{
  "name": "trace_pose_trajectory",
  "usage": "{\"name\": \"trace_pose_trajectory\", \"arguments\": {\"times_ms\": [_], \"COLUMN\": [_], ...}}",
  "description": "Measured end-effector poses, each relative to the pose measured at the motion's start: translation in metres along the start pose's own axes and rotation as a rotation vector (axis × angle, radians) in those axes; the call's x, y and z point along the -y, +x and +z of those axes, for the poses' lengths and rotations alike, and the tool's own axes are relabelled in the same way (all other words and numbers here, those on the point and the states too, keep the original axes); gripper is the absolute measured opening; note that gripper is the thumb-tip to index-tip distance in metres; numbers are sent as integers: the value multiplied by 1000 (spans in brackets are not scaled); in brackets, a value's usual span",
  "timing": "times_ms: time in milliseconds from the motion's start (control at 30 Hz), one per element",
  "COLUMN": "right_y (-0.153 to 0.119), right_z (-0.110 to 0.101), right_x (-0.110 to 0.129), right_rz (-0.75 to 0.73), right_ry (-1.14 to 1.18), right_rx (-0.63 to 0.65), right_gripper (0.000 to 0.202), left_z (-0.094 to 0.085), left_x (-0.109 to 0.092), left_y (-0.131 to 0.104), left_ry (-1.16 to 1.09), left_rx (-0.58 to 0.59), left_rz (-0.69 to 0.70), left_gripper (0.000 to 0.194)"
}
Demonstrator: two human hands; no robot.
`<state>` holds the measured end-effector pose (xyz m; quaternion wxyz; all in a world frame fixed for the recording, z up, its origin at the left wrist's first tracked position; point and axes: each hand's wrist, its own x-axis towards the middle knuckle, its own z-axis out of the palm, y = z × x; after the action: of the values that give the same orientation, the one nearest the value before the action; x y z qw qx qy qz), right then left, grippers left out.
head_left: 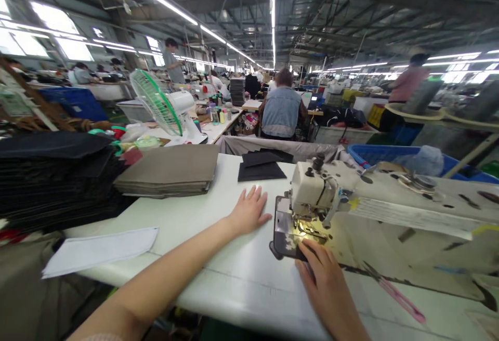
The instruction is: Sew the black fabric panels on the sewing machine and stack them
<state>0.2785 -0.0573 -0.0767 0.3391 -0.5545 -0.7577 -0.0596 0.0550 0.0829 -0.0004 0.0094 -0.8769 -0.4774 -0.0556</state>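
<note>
My left hand lies flat on the pale worktable, fingers spread and nothing under them that I can see. Just beyond its fingertips is a small pile of black fabric pieces. My right hand rests at the front edge of the sewing machine, its fingers stretched out, with the thumb apart. The index fingertip touches the dark bed near the lit needle plate. No held thing shows in that hand. Pink-handled thread snips lie to its right.
A stack of grey-brown fabric panels and a tall black stack stand at the left. A white strip-shaped piece lies near the front edge. Behind are a fan, a blue bin and a seated person.
</note>
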Motion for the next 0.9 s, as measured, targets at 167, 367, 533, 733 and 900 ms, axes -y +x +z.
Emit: {"name": "trace_pose_trajectory", "arguments": {"times_ms": [167, 367, 533, 733, 900], "right_y": [-2, -1, -2, -2, 1], "right_z": [4, 6, 5, 3, 2], "right_x": [-4, -4, -5, -5, -6], "right_rz": [-45, -49, -59, -89, -133], "right_ry": [-10, 11, 23, -7, -26], "right_rx": [-48, -92, -91, -111, -140], "right_gripper": [35, 34, 34, 34, 34], "left_z": [-43, -87, -78, -82, -101], "left_x": [42, 124, 136, 147, 177], "left_y": [-9, -30, -21, -15, -29], "left_ry": [68, 85, -41, -276, -493], "left_rx": [-47, -87, -95, -152, -228], "left_rz": [-191, -454, -461, -523, -652], "left_gripper": [28, 28, 15, 16, 21]}}
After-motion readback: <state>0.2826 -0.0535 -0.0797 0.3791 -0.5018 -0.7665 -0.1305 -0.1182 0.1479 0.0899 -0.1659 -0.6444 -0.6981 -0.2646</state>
